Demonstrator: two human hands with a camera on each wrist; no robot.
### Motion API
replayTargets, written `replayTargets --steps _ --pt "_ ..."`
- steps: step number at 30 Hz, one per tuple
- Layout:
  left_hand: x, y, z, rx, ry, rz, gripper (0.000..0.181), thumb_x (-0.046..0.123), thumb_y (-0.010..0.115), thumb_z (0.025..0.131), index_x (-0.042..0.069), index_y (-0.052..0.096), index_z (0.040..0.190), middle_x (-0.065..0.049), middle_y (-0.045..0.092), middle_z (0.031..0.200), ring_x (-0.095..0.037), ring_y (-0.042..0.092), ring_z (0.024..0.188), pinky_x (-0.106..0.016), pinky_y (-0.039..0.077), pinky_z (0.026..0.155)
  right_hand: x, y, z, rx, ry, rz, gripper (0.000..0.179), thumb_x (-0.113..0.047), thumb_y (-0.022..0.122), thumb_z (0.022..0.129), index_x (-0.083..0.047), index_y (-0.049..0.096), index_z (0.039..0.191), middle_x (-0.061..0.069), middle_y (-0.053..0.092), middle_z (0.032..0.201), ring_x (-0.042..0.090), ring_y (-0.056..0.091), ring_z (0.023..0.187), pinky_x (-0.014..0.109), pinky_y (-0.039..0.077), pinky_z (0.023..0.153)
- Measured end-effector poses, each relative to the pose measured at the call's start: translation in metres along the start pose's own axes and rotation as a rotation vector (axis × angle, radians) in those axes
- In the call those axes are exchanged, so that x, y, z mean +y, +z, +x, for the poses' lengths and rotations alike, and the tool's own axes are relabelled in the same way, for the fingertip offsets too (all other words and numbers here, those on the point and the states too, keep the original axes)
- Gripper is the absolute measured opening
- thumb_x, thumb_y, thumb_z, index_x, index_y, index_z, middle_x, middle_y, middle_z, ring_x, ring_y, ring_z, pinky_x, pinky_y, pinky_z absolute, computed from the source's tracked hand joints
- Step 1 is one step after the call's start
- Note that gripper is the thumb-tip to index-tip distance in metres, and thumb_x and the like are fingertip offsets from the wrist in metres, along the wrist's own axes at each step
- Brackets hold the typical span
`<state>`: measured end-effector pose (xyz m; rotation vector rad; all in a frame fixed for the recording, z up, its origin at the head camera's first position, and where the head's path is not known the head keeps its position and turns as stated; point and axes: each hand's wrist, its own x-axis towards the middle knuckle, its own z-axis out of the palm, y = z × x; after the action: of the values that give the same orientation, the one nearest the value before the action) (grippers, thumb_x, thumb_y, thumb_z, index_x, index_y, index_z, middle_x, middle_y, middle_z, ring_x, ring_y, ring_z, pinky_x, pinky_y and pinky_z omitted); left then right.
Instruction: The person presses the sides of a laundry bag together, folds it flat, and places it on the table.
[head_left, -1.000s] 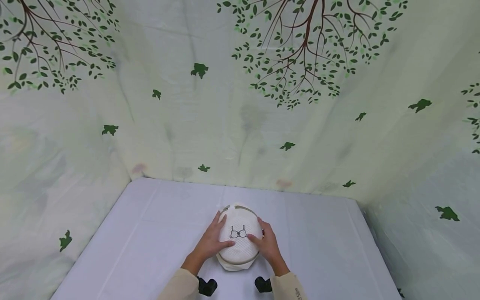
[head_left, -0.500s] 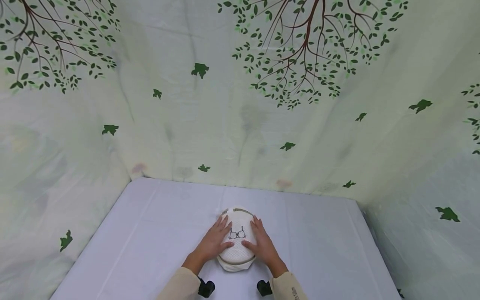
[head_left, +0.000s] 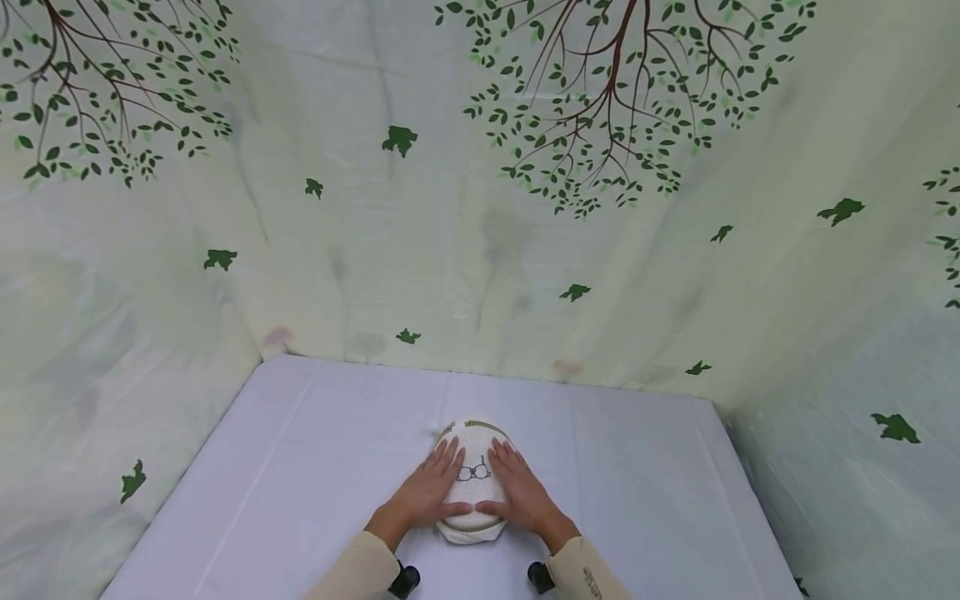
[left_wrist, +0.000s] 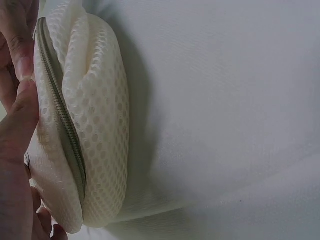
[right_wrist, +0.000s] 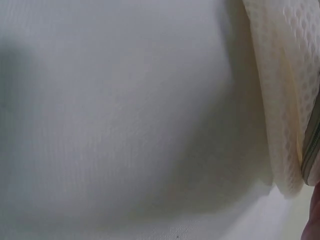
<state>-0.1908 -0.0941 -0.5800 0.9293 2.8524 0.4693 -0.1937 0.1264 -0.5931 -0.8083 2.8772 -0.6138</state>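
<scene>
A round white mesh laundry bag (head_left: 474, 490) with a bra outline printed on its top lies on the table. My left hand (head_left: 427, 490) rests flat on its left side, fingers straight and pointing away from me. On the right side my right hand (head_left: 527, 495) lies the same way, with the thumb tips close together near the front. The left wrist view shows the bag's honeycomb mesh side (left_wrist: 102, 130) and a grey-green zipper (left_wrist: 64, 117) along the rim. At the right wrist view's edge is a folded part of the mesh (right_wrist: 280, 100), with a fingertip below it.
A white cloth covers the table (head_left: 337, 442). Behind it hangs a pale curtain (head_left: 465, 250) printed with branches and green leaves. Black wrist devices (head_left: 541, 577) sit beside both beige sleeves (head_left: 360, 568).
Both hands have moved from the bag's edges inward onto its top, fingers straightening and thumbs coming together. The bag has shifted slightly left and toward me.
</scene>
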Motion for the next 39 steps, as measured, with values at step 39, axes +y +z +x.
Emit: replayTargets --steps 39 --pt "0.007 0.005 -0.001 -0.118 -0.034 0.144 0.086 0.052 0.059 0.089 -0.006 0.03 0.146 -0.022 0.021 0.156 -0.042 0.019 0.143 -0.048 0.024 0.113 -0.009 0.006 -0.002 -0.171 0.04 -0.146 0.093 -0.056 0.059 0.087 0.003 0.024 0.15 0.019 0.014 0.159 0.031 0.013 0.147 0.044 0.018 0.116"
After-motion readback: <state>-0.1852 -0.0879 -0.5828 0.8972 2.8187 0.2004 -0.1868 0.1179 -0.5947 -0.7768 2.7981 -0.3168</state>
